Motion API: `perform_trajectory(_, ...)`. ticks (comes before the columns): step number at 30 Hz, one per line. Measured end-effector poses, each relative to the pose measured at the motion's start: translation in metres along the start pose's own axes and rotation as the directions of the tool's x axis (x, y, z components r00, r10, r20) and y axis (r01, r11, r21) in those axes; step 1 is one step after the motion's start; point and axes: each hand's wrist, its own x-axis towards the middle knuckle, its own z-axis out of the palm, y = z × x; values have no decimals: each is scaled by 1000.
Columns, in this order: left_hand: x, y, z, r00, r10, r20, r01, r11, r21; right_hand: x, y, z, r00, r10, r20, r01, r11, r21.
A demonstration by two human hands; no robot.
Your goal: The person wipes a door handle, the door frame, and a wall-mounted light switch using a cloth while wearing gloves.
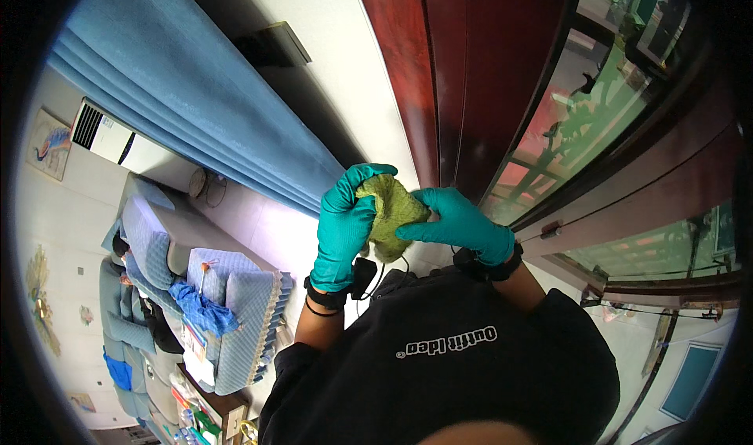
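A crumpled olive-green cloth (393, 215) is held up in front of my chest, between both hands. My left hand (347, 224), in a teal rubber glove, grips its left side with the thumb pressed on the front. From the other side, my right hand (456, 221), gloved the same way, pinches the cloth's edge between thumb and fingers. Beyond the hands rises a dark red wooden door frame (406, 62) beside a white wall (335, 21).
A long blue curtain (194, 86) hangs at the left. Glass panes (565, 121) in dark red frames are at the right. Further left stand a quilted blue sofa (247, 315) with a blue umbrella (206, 306) on it, and a cluttered table (235, 421). A person sits at the far left.
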Motion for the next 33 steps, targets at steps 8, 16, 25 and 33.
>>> perform_trajectory(8, 1, -14, -7, 998, -4, -63, 11, 994, 105, -12, -15, -8, 989, -130, 71, 86, 894, 439)
perform_trajectory(16, 24, -20, -51, 930, 365, 34, -179, 372, 911, 6, 13, -7, 865, -213, -455, 491, 548, 677)
perform_trajectory(25, 128, -61, -196, 706, 677, -207, 278, 4, 961, 29, -36, 11, 882, -67, -466, 374, 699, 609)
perform_trajectory(33, 206, -106, -341, 714, 699, -44, 169, -111, 979, 72, -36, 23, 766, -76, -638, 454, 767, 454)
